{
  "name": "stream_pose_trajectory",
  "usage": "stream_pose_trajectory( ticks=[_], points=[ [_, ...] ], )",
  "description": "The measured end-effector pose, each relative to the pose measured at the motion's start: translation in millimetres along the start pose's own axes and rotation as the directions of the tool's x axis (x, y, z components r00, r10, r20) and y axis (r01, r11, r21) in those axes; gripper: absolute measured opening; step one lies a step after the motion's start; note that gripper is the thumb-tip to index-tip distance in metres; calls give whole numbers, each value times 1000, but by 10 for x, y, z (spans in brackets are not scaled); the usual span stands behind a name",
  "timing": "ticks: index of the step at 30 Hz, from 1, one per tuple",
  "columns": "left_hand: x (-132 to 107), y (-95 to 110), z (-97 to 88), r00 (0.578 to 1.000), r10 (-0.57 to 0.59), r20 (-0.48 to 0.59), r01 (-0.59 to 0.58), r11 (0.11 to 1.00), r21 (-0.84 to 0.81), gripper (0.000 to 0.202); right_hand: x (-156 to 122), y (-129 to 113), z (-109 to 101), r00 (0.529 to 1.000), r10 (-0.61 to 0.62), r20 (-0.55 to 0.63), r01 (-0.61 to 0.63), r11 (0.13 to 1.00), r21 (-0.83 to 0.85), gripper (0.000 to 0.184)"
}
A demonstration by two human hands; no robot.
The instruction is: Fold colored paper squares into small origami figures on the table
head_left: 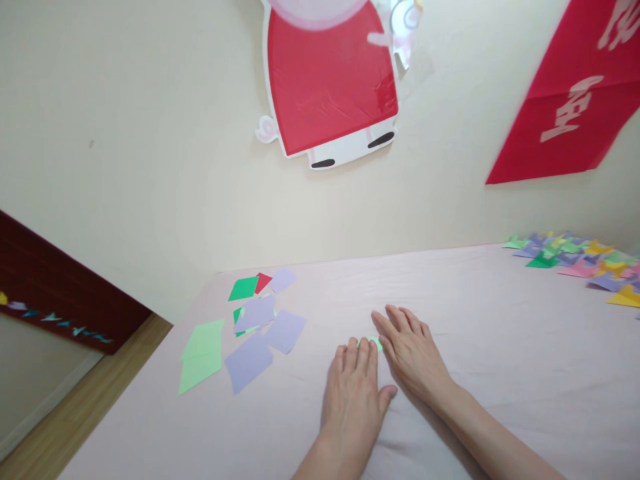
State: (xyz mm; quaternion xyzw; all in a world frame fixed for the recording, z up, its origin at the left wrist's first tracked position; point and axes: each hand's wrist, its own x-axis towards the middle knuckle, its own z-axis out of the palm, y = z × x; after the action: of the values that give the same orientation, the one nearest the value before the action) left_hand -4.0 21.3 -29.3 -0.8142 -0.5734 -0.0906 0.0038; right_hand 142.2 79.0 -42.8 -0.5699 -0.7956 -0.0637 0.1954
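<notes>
A small piece of light green paper [373, 343] lies on the pale pink sheet, mostly covered by my hands. My left hand [353, 383] rests flat over it, fingers stretched forward and thumb out to the right. Just to the right, my right hand [413, 343] lies palm down with its fingers extended, its thumb side at the paper's right edge. How the paper is folded is hidden under the fingers.
Loose paper squares lie to the left: light green [203, 357], purple [249, 363], dark green [243, 289] and red [263, 283]. Several folded colourful paper pieces [575, 257] crowd the back right. A wall with a cartoon cutout [333, 80] and red banner [565, 100] rises behind.
</notes>
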Motion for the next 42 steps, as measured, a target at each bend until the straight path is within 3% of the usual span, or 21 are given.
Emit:
stream_pose_trajectory(
  ticks=[10, 15, 18, 24, 28, 31, 37, 42],
  points=[
    [-153, -19, 103, 997, -56, -58, 59, 997, 47, 63, -1, 30, -7, 1000, 3, 11, -3, 1000, -23, 43],
    [-200, -129, 40, 985, -161, -66, 166, 982, 84, 70, 6, 33, -3, 999, 1, 32, 1, 999, -33, 43],
    [-193, -179, -20, 984, -163, -72, 170, 980, 105, 67, 6, 38, 5, 1000, 0, 25, 0, 1000, -18, 43],
    [166, -105, -141, 999, 14, -53, -19, 997, -79, 60, -4, 58, 36, 1000, -5, 1, 5, 1000, -8, 41],
    [413, -82, -200, 999, -33, -3, 32, 975, -219, 38, -5, 82, 41, 1000, -9, 6, 9, 1000, -10, 42],
    [457, -111, -211, 999, -42, 21, 46, 963, -267, 21, 4, 94, 28, 1000, -2, 20, 2, 1000, 14, 41],
    [408, -180, -188, 1000, 13, -14, -17, 947, -320, 17, 34, 163, 7, 999, -30, 10, 27, 972, 232, 38],
    [404, -244, -155, 997, 39, -71, -60, 945, -321, 11, 63, 212, -111, 993, -103, 49, 63, 854, 516, 24]
  ],
)
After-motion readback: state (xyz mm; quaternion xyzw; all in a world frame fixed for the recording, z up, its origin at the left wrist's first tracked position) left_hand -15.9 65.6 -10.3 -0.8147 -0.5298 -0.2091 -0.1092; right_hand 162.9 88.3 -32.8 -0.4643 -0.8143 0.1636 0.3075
